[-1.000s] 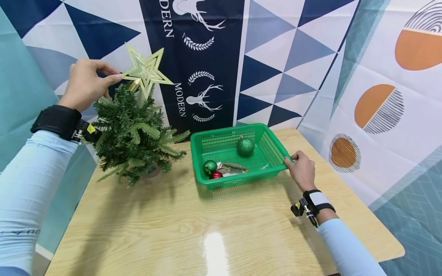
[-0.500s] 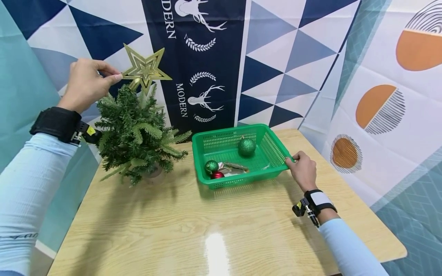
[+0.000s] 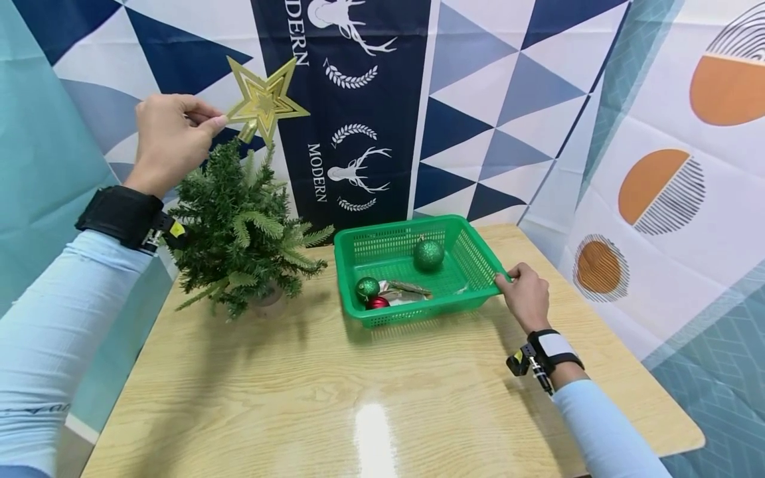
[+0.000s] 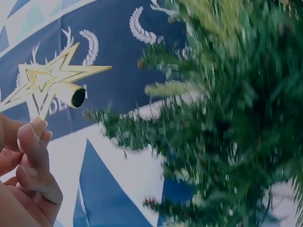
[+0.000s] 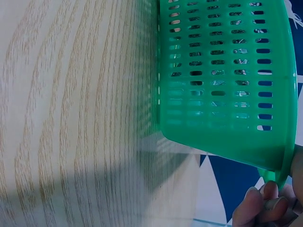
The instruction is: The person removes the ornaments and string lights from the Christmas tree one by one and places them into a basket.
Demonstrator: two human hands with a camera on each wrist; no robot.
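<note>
A gold star tree topper (image 3: 265, 103) is pinched by one point between the thumb and fingers of my left hand (image 3: 176, 136). It hangs just above the tip of a small artificial Christmas tree (image 3: 233, 226). In the left wrist view the hollow socket (image 4: 78, 97) of the star stands apart from the branches. My right hand (image 3: 527, 295) grips the right front corner of a green plastic basket (image 3: 346, 272), thumb on the rim and fingers curled beneath it, as the right wrist view shows.
Inside the basket lie a large green glitter ball (image 3: 428, 255), a smaller green ball (image 3: 367, 287), a red ball (image 3: 377, 303) and a wrapped item (image 3: 406, 292). Tree and basket stand on a wooden table (image 3: 311, 392), with a patterned cloth wall (image 3: 466, 119) behind.
My left hand has lifted the star up and slightly right, away from the treetop. The right hand stays on the basket corner.
</note>
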